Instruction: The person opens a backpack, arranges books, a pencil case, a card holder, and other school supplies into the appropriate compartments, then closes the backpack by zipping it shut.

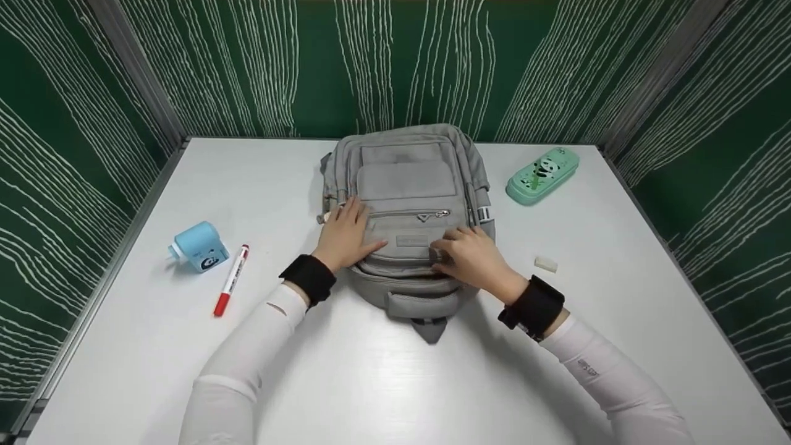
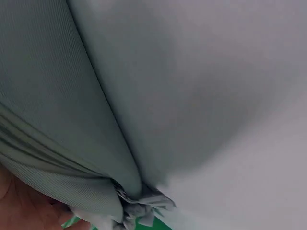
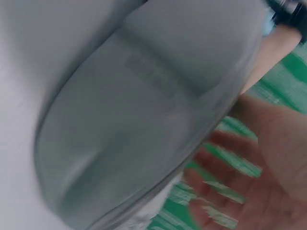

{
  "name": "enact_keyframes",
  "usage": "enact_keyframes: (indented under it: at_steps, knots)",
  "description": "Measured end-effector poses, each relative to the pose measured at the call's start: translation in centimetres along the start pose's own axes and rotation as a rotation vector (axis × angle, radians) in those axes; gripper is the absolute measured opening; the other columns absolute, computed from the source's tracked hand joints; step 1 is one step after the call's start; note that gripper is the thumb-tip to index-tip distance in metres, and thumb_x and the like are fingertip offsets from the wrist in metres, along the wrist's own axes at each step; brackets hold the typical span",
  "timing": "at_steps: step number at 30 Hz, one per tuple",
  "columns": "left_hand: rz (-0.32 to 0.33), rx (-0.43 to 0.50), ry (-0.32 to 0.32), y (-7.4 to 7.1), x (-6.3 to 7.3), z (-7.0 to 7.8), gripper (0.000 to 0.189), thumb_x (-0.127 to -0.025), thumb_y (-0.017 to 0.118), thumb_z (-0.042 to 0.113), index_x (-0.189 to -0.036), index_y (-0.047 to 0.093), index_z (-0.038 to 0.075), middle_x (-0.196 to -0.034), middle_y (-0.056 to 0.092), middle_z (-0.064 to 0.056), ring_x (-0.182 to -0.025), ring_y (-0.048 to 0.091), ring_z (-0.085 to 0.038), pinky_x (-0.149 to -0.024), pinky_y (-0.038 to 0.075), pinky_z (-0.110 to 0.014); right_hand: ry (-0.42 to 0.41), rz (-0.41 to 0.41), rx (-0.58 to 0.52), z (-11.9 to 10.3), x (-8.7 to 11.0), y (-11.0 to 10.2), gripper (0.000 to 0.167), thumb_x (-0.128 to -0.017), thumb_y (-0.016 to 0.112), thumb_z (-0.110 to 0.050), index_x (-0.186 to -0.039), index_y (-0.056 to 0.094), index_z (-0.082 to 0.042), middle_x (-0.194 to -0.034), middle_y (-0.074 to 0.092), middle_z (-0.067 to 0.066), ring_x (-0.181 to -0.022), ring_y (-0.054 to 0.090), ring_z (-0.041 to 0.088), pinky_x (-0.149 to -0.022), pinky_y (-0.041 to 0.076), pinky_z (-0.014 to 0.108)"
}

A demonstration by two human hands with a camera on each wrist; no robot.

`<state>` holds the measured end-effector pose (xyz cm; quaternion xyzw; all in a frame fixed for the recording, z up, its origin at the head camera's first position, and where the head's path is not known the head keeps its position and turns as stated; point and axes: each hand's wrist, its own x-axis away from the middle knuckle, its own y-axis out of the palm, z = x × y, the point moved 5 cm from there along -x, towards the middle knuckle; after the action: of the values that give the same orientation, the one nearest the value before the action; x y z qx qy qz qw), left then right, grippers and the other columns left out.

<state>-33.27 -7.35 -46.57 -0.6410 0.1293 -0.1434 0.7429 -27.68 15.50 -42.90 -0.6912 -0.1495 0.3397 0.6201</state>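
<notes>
A grey backpack [image 1: 405,179] lies on the white table with its pocketed front facing up; a zipped pocket and small label patch [image 1: 411,241] show on it. My left hand [image 1: 347,235] rests on its left side, fingers extended and thumb out over the fabric. On the right of the patch, my right hand [image 1: 473,256] is at the near edge, fingers bent and thumb apart from the fingertips. The right wrist view, blurred, shows this hand's fingers [image 3: 216,167] loosely spread beside the bag's edge. Grey fabric [image 2: 53,86] hides most of the left hand in the left wrist view.
Left of the backpack are a light blue panda-printed object [image 1: 201,246] with a spout-like end and a red-and-white marker [image 1: 232,281]. On the right lie a green panda pencil case [image 1: 544,176] and a small whitish eraser [image 1: 545,264]. Green, white-streaked panels [image 1: 420,68] enclose the table.
</notes>
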Motion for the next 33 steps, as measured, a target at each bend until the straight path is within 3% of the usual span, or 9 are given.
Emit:
enact_keyframes:
  at_steps: [6,10,15,22,27,33]
  knots:
    - [0.030,0.026,0.243,-0.4,2.7,3.0,0.070,-0.099,0.061,0.052,-0.152,0.049,0.008,-0.164,0.039,-0.019,-0.155,0.035,-0.038,-0.128,0.028,-0.053,-0.071,-0.104,-0.200,2.1,-0.4,1.0,0.039,-0.087,0.082,-0.020,-0.121,0.073,-0.001,-0.124,0.072,0.015,-0.114,0.068,0.037,-0.098,0.057,0.050]
    - [0.126,0.035,0.315,-0.6,3.4,3.4,0.048,-0.097,0.070,0.032,-0.140,0.064,0.013,-0.155,0.052,-0.016,-0.146,0.049,-0.038,-0.120,0.042,-0.050,-0.072,-0.135,-0.242,3.1,-0.3,1.3,0.039,-0.087,0.080,-0.010,-0.123,0.072,0.001,-0.133,0.070,0.018,-0.124,0.066,0.039,-0.106,0.054,0.051]
    - [0.203,0.040,0.324,-0.4,3.6,3.0,0.039,-0.096,0.070,0.025,-0.133,0.069,0.014,-0.149,0.059,-0.014,-0.140,0.056,-0.036,-0.113,0.050,-0.048,-0.092,-0.144,-0.226,3.4,-0.2,1.5,0.039,-0.087,0.077,-0.006,-0.126,0.072,-0.004,-0.138,0.068,0.016,-0.128,0.065,0.038,-0.105,0.054,0.051]
    - [0.263,0.065,0.345,-0.6,3.6,2.7,0.030,-0.099,0.067,0.022,-0.126,0.074,0.012,-0.138,0.068,-0.011,-0.132,0.063,-0.034,-0.106,0.055,-0.046,-0.101,-0.081,-0.199,3.5,-0.3,1.2,0.027,-0.092,0.073,-0.011,-0.119,0.077,-0.010,-0.128,0.074,0.010,-0.116,0.072,0.032,-0.095,0.060,0.048]
    - [0.276,0.093,0.355,-1.3,3.6,2.5,0.026,-0.101,0.064,0.020,-0.122,0.075,0.009,-0.124,0.076,-0.009,-0.116,0.073,-0.030,-0.098,0.059,-0.041,-0.121,-0.019,-0.185,3.7,-0.3,0.3,0.024,-0.095,0.071,-0.010,-0.118,0.077,-0.010,-0.118,0.078,0.007,-0.104,0.077,0.028,-0.087,0.062,0.045]
    - [0.300,0.162,0.315,-3.2,3.4,1.8,0.025,-0.103,0.060,0.024,-0.116,0.076,0.010,-0.109,0.080,-0.008,-0.096,0.078,-0.028,-0.084,0.062,-0.042,-0.080,0.021,-0.204,4.1,-1.3,-1.7,0.024,-0.097,0.069,-0.011,-0.119,0.076,-0.010,-0.113,0.080,0.009,-0.096,0.077,0.031,-0.081,0.062,0.050]
